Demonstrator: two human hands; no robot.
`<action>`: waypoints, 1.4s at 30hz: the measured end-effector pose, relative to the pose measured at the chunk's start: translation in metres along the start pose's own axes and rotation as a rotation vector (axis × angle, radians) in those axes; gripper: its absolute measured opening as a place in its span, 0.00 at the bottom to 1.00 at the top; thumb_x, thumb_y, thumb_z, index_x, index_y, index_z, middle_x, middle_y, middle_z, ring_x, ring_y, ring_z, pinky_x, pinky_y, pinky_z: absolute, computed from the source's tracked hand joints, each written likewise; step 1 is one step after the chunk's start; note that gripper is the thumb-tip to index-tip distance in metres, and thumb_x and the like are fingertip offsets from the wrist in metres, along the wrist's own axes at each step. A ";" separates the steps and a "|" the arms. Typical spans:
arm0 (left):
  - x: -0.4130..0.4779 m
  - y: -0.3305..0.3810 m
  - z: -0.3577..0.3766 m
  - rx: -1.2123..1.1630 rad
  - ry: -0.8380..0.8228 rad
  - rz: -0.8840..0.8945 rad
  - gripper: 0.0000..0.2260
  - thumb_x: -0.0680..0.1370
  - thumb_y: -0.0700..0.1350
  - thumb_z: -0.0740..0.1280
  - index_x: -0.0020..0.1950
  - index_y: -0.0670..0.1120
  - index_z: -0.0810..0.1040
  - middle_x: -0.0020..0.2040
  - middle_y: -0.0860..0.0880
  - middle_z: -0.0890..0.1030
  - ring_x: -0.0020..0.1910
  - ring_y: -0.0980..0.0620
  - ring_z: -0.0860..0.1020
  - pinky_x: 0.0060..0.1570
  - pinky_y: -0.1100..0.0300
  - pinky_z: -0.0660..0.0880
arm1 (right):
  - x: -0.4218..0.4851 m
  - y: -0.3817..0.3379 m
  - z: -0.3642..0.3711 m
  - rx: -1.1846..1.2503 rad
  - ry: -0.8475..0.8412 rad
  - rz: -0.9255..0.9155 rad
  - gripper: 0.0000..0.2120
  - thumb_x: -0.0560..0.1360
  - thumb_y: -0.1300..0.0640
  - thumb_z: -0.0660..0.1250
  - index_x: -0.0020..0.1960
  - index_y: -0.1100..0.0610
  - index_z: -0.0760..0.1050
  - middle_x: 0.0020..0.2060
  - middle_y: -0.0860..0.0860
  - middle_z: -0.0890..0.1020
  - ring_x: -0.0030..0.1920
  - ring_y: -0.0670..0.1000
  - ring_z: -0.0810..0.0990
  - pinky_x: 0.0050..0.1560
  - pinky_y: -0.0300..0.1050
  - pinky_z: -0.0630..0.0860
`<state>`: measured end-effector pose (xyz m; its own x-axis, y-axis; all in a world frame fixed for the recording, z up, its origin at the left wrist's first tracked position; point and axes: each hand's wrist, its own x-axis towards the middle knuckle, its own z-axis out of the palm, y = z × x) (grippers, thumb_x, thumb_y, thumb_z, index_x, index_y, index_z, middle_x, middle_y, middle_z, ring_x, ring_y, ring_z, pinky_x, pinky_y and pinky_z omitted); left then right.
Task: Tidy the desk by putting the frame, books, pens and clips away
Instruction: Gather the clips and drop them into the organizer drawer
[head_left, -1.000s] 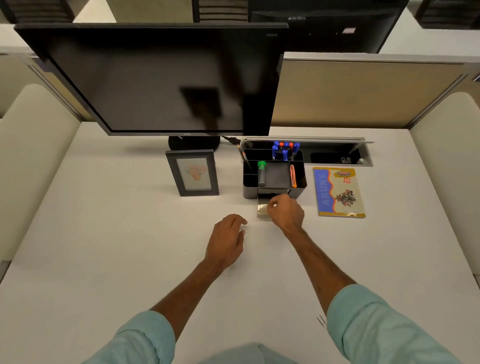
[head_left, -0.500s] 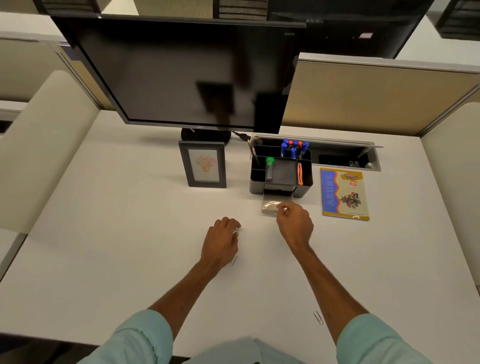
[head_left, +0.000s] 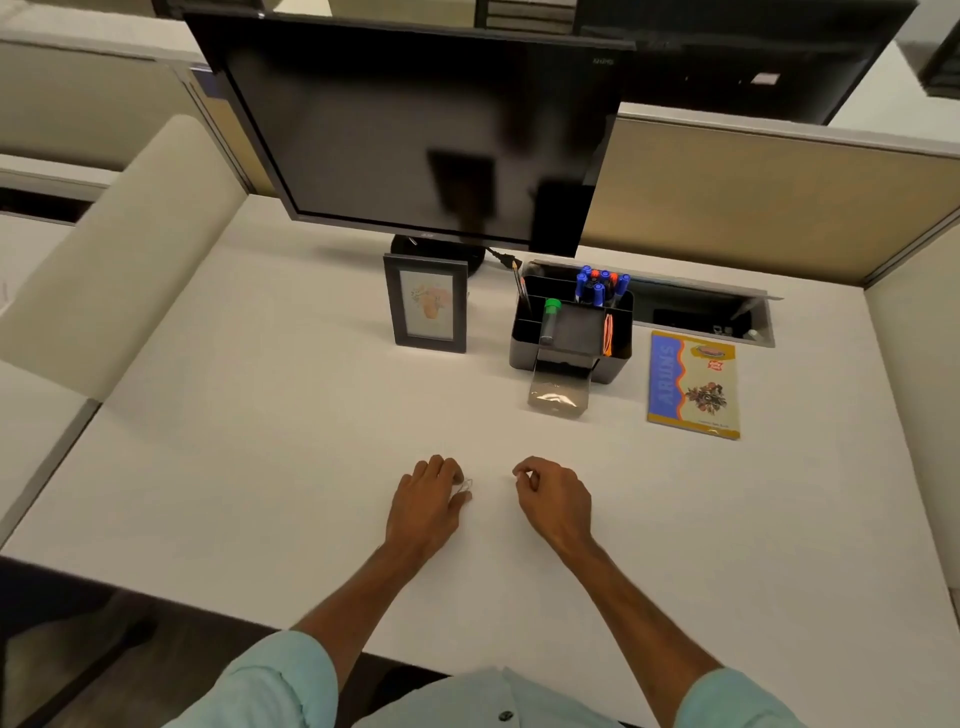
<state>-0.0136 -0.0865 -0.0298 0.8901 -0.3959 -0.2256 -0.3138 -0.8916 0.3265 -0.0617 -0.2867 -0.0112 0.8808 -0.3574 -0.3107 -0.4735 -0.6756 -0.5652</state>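
Note:
A small wire paper clip (head_left: 465, 487) lies on the white desk (head_left: 260, 441), pinched between the thumb and fingers of my left hand (head_left: 426, 501). My right hand (head_left: 556, 496) rests beside it, fingers curled with nothing visible in them. Further back stands a black desk organizer (head_left: 618, 358) holding blue pens (head_left: 600, 288). Its clear drawer (head_left: 558, 397) is pulled out and has clips in it. A dark picture frame (head_left: 427, 304) stands upright to the left of the organizer. To its right a yellow and blue book (head_left: 693, 384) lies flat.
A large black monitor (head_left: 415, 130) stands behind the frame and organizer. An open cable slot (head_left: 701, 312) runs along the back of the desk. Beige partitions (head_left: 753, 197) wall in the back and both sides. The desk's near edge is under my forearms.
My right hand has drawn back from the open drawer to the near middle of the desk. My left hand has closed its fingers around the paper clip. The view has shifted back.

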 end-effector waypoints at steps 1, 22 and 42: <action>-0.001 0.003 0.001 -0.004 0.000 -0.017 0.09 0.85 0.54 0.64 0.61 0.51 0.75 0.59 0.55 0.77 0.58 0.51 0.75 0.54 0.55 0.72 | -0.002 0.002 -0.001 -0.008 -0.003 0.000 0.09 0.79 0.54 0.65 0.53 0.46 0.84 0.35 0.42 0.81 0.42 0.48 0.83 0.45 0.44 0.78; 0.035 0.043 -0.016 -0.398 0.006 0.193 0.03 0.85 0.43 0.65 0.55 0.45 0.77 0.50 0.52 0.81 0.49 0.51 0.77 0.51 0.50 0.77 | 0.009 -0.003 -0.007 0.271 -0.065 0.031 0.04 0.81 0.52 0.69 0.51 0.47 0.82 0.46 0.41 0.86 0.41 0.47 0.85 0.45 0.50 0.84; 0.109 0.052 0.000 -0.115 0.003 0.412 0.17 0.87 0.46 0.59 0.76 0.52 0.72 0.77 0.51 0.72 0.76 0.51 0.68 0.75 0.55 0.68 | 0.130 -0.005 -0.070 -0.080 0.218 0.245 0.12 0.82 0.52 0.70 0.63 0.53 0.84 0.58 0.52 0.86 0.57 0.54 0.84 0.50 0.45 0.79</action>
<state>0.0675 -0.1764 -0.0370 0.6992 -0.7131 -0.0518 -0.6046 -0.6284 0.4894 0.0562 -0.3750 0.0049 0.7258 -0.6392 -0.2542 -0.6769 -0.5978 -0.4296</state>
